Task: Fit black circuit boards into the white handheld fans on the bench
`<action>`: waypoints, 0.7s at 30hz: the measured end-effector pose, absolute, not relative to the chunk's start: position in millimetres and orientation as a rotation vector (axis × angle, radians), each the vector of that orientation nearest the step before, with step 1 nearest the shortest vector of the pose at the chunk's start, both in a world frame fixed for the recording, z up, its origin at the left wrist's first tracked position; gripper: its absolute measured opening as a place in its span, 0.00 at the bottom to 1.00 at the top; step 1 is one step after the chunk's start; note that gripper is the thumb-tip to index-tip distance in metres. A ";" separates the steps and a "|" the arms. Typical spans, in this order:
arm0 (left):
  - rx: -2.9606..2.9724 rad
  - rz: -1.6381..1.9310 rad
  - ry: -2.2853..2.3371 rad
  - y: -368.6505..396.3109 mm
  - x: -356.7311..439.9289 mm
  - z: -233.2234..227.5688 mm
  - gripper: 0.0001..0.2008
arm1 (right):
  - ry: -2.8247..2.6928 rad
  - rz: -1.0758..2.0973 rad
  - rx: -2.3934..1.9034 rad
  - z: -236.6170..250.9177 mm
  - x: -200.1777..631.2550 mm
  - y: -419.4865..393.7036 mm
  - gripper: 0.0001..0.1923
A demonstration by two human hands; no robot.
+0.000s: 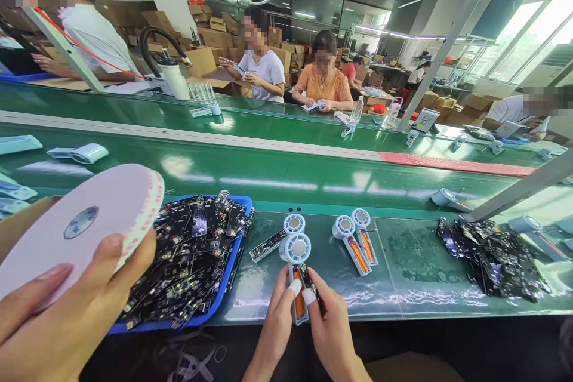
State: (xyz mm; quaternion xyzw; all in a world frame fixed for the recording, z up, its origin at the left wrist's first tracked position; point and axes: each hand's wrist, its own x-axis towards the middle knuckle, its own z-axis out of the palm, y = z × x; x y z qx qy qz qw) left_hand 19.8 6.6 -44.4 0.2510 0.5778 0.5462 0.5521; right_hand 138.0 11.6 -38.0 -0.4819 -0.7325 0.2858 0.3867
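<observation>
holding a pale blue fan unit [297, 248] at the near edge of the surface [250, 303], between a blue tray [236, 256] piled with boards [192, 250] and two more fan units [345, 225]. clamping the left grip [278, 303] on its open handle [298, 304], kinda pinching a black circuit board [305, 276] against it with the right grip [329, 310]. also spotting a white roll [111, 209] in a co-worker's hand [92, 304].

room along the bench's [405, 271] near edge lay between the right hand [330, 310] and heaped circuit boards [495, 262], two fan units [357, 252] farther in, a blue tray [236, 256] barred the left, a co-worker's hand [85, 292] and roll [114, 206] covered its left edge, a post [514, 194] at the far edge
</observation>
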 end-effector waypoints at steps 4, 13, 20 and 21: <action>0.641 1.311 1.489 4.3 26.3 -46.5 0.34 | -2.234 0.422 -1.418 -38.2 134.9 8.4 0.27; 0.729 1.235 1.559 12.8 38.1 -54.8 0.23 | -2.449 0.171 -1.437 -36.3 142.4 9.3 0.44; 1.628 1.147 1.956 44.6 -10.1 -21.6 0.19 | -2.212 -0.022 -1.530 -70.3 162.6 30.1 0.36; 1.697 1.024 2.063 50.9 -20.1 -15.2 0.19 | -2.212 -0.085 -1.562 -73.2 162.6 36.9 0.34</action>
